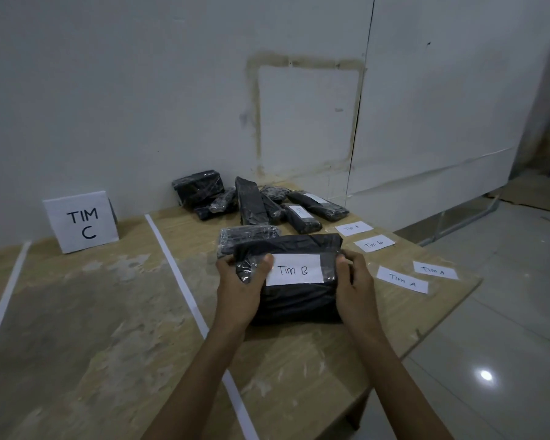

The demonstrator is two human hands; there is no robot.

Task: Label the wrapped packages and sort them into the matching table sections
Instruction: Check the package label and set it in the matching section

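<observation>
Spreading across the whole shot, the table (108, 312) is split by two white tape strips, one on the far left (5, 293) and one down the middle (181, 281), so each lane works like an open bin for one team. Between the strips, at the far edge, the TIM C sign (82, 221) stands upright to name its lane. Right of the middle strip sits the working stock: a pile of black wrapped packages (254, 201) heaped at the far edge, out of the way but within reach.

Nearer in, the held package (299, 300) is the big one, lying flat in that right lane, just in front of another wrapped bundle (248, 235). The left hand (238, 281) grips its left end and the right hand (354, 277) grips its right end, thumbs on top at either edge of the Tim B label (294, 269), probably pressing it down, or readying a lift. No Tim B lane shows, so it likely goes beyond the frame.

Smallest of all, four loose paper slips wait in a row on the right: Tim A (353, 228), Tim B (374, 244), Tim A (402, 280), Tim A (435, 270).
</observation>
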